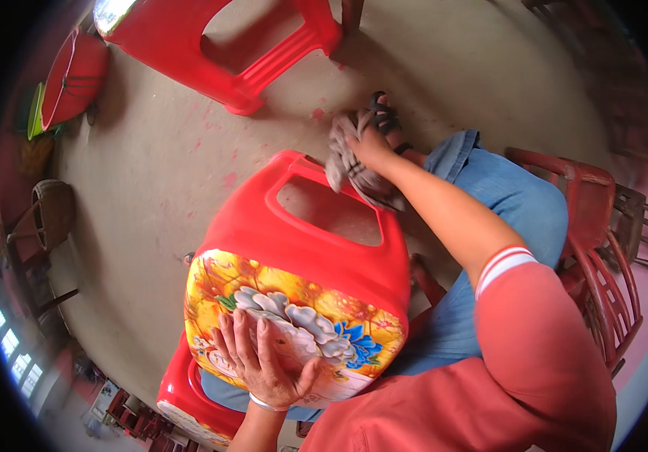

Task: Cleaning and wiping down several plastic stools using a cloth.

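Note:
A red plastic stool (pixel 233 226) lies tipped against my lap, its seat (pixel 352 308) printed with white and blue flowers on yellow and turned toward me. My left hand (pixel 267 361), with a silver bangle at the wrist, presses flat on that print, fingers apart. Bunched in my right hand (pixel 369 148) is a grey-brown cloth (pixel 342 152). It touches the stool's far leg end, beside the opening in its side, and covers part of that rim.
Another red stool (pixel 188 68) stands ahead, and one more (pixel 180 378) is at lower left. A red basin (pixel 78 79), a green basin (pixel 34 112) and a woven basket (pixel 55 212) line the left. Wooden chairs (pixel 589 198) are at right. Red spots mark the concrete floor (pixel 149 181).

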Tool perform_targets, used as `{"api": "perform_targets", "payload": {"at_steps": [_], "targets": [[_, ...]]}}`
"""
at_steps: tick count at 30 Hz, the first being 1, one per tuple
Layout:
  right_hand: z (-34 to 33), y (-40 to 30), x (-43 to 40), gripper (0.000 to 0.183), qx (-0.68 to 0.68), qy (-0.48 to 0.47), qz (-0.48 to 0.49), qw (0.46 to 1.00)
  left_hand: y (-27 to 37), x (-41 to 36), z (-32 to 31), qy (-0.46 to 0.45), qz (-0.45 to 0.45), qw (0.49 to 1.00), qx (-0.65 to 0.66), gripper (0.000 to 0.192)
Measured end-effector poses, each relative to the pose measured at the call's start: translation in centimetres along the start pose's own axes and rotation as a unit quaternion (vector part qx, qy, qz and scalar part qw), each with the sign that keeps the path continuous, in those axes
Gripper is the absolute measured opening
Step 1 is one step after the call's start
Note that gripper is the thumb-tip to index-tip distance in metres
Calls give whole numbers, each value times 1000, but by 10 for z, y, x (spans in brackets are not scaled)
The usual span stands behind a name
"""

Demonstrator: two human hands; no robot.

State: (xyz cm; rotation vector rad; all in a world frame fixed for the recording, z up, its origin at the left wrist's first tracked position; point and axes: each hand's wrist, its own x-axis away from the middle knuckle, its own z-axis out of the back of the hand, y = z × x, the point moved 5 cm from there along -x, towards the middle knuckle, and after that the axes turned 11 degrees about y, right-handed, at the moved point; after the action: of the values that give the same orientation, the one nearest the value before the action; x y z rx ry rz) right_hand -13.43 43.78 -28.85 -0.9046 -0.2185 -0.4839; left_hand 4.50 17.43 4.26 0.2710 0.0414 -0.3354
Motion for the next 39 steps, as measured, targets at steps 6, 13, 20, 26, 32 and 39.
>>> {"api": "perform_targets", "payload": {"at_steps": [6, 13, 20, 26, 32, 39], "targets": [[-109, 5, -1, 54, 70, -123, 121, 983, 2, -1, -6, 5, -7, 1000, 7, 87], [-18, 46, 52, 43, 238, -236, 130, 933, -1, 3, -3, 1, -5, 1000, 15, 86], [-60, -73, 6, 40, 185, -293, 68, 936, -5, 7, -4, -13, 7, 1000, 20, 84], [-102, -106, 1, 47, 102, -204, 91, 969, -5, 5, -4, -11, 7, 999, 37, 85], [-76, -80, 20, 47, 183, -152, 81, 968, -7, 8, -4, -18, 24, 999, 40, 82], [-4, 33, 80, 49, 266, -153, -39, 951, -6, 3, 0, 20, 30, 998, 44, 77]]}}
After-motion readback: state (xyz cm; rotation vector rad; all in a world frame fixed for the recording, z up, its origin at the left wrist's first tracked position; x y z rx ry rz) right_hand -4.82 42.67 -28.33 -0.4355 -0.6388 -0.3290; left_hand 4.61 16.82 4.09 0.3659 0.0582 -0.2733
